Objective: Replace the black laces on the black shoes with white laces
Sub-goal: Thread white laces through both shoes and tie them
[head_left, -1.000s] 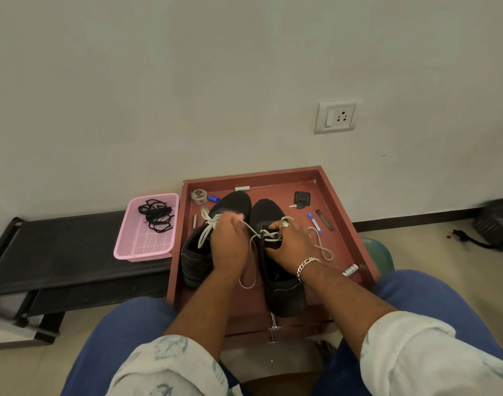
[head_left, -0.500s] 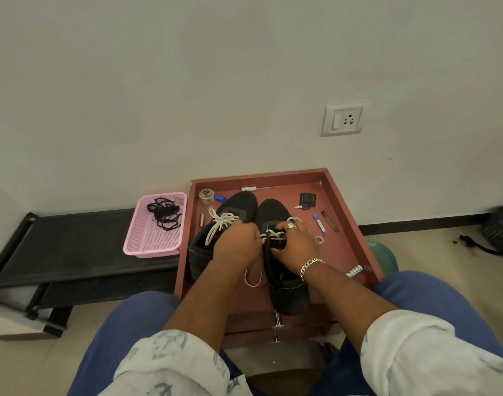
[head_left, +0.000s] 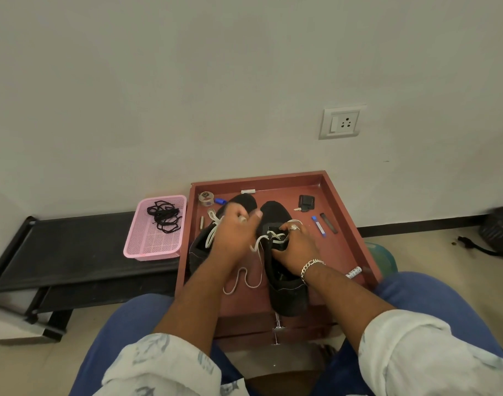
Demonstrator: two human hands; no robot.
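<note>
A person is sitting facing a pale wall, looking down at a red-brown tray point(head_left: 344, 224) resting in front of their knees. Two black shoes are lying side by side on it, long axes running away from the person, toes pointing toward the wall. The left shoe point(head_left: 204, 238) is already carrying white lacing point(head_left: 211, 234) across its front. The right shoe point(head_left: 284, 290) is only partly laced: a white lace point(head_left: 246, 277) is crossing its upper eyelets while a long loose loop is trailing onto the tray between the shoes. Threading that shoe appears to be the remaining work. To the left of the tray, a pink basket point(head_left: 153, 247) is holding the removed black laces point(head_left: 163, 217). The left hand point(head_left: 234, 228) is pinching the lace end with curled fingers, drawing it up. The right hand point(head_left: 294, 244) is gripping the right shoe's tongue area, steadying it.
</note>
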